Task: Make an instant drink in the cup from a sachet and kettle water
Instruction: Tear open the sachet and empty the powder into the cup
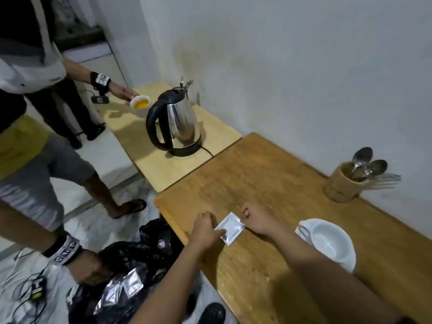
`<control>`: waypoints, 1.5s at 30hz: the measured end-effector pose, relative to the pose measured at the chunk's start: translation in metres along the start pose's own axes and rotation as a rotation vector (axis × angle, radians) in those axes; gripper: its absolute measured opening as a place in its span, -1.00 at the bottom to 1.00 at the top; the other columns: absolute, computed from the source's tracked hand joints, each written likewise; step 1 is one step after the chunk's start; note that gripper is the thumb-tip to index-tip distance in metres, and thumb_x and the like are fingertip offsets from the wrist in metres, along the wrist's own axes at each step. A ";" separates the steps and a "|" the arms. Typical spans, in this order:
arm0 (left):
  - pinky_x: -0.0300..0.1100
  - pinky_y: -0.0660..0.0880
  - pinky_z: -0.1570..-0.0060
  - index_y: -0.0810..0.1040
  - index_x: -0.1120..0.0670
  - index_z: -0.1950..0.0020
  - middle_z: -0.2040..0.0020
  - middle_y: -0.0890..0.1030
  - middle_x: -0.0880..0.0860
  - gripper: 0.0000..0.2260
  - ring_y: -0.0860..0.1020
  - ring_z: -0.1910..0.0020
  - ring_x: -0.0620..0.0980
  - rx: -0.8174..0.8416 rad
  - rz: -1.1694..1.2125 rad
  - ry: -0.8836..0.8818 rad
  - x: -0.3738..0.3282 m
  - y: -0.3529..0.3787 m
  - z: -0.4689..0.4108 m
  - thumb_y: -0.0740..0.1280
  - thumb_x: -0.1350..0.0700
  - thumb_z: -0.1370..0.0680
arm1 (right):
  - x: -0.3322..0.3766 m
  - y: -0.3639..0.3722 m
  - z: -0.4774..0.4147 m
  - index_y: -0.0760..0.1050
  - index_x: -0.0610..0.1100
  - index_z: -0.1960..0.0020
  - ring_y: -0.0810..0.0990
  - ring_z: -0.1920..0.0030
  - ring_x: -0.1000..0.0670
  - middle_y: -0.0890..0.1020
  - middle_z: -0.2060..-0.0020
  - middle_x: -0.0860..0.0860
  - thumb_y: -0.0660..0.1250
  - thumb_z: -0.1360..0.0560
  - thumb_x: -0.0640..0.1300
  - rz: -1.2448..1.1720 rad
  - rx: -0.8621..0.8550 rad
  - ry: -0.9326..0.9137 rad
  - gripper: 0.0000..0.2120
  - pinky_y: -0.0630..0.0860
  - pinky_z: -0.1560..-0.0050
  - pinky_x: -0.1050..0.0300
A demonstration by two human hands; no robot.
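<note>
Near counter [268, 183] front edge, left of one cup [332, 242]: one sachet [230, 230] pinched by left hand [207, 230] fingers, right hand [257, 220] fingers clamped on its corner. One kettle [178, 122] set beyond, bare wood between.

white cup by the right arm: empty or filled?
Empty. The white cup stands upright on the table, its bare white bottom visible, no liquid or powder.

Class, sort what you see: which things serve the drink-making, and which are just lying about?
For the job: sachet, white cup, kettle, left hand, right hand, spoons.

Lying about: black bag, small cup of yellow liquid, cables.
</note>
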State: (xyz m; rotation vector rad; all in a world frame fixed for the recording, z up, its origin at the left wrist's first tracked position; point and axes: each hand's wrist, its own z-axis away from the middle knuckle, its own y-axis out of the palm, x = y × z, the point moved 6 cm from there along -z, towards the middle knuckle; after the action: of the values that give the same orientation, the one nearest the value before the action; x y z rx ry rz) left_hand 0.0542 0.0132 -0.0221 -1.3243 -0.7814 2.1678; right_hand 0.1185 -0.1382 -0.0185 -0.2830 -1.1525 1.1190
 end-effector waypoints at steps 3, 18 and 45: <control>-0.20 0.33 0.01 0.44 0.15 -0.07 -0.09 0.41 0.09 -0.61 0.39 -0.13 0.06 -0.050 -0.053 0.017 0.004 0.006 0.004 0.41 0.04 -0.32 | -0.002 0.014 -0.005 0.39 -0.15 -0.03 0.50 0.04 -0.11 0.50 -0.01 -0.13 0.33 -0.44 -0.15 0.061 0.001 0.011 -0.79 0.46 0.04 0.04; -0.24 0.32 0.31 0.33 0.02 0.28 0.22 0.42 0.01 -0.72 0.40 0.23 -0.03 0.102 0.197 0.017 0.006 0.013 -0.007 0.45 0.14 -0.29 | 0.016 0.010 -0.009 0.33 -0.03 0.31 0.39 0.37 0.02 0.45 0.40 0.02 0.23 -0.38 -0.36 -0.105 0.009 0.023 -0.75 0.28 0.40 0.15; -0.38 0.46 0.26 0.61 0.10 0.05 0.19 0.61 -0.01 -0.92 0.54 0.24 -0.14 0.761 0.336 0.730 -0.267 0.011 0.032 0.35 0.15 -0.49 | -0.009 -0.210 0.189 0.58 -0.17 0.17 0.60 0.34 0.00 0.59 0.27 -0.10 0.29 -0.46 -0.35 -0.290 -0.651 0.190 -0.85 0.62 0.22 0.16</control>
State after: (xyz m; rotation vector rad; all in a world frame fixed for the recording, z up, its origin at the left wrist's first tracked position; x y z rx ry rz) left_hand 0.1351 -0.1765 0.1506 -1.6702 0.5273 1.6761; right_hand 0.0781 -0.3083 0.2036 -0.6849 -1.3119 0.4280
